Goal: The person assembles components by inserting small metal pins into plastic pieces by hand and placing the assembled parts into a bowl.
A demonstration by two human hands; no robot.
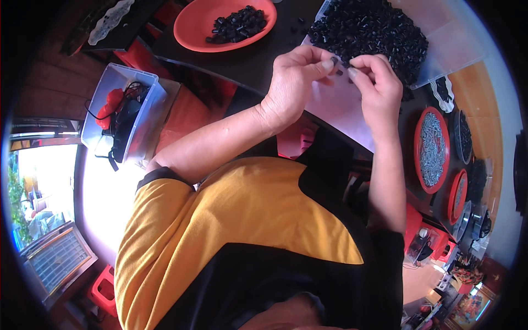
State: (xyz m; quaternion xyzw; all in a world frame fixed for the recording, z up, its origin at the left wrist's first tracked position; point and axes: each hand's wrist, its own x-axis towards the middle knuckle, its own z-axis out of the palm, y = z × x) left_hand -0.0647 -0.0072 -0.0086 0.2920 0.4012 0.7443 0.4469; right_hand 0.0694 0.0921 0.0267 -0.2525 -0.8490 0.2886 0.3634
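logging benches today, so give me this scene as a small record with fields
left grip: pinches a small black piece
right grip: close beside it, hold unclear
ahead: heap of small black cylindrical pieces on a translucent plastic tray
ahead left: round red plastic dish holding black pieces
right: round red dish of silvery pieces
left: translucent plastic bin

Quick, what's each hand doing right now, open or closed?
Left hand: closed, pinching a small black piece.
Right hand: curled; whether it grips anything cannot be told.

Heaped black parts [371, 36] and metal pieces [432, 149] suggest a workshop.
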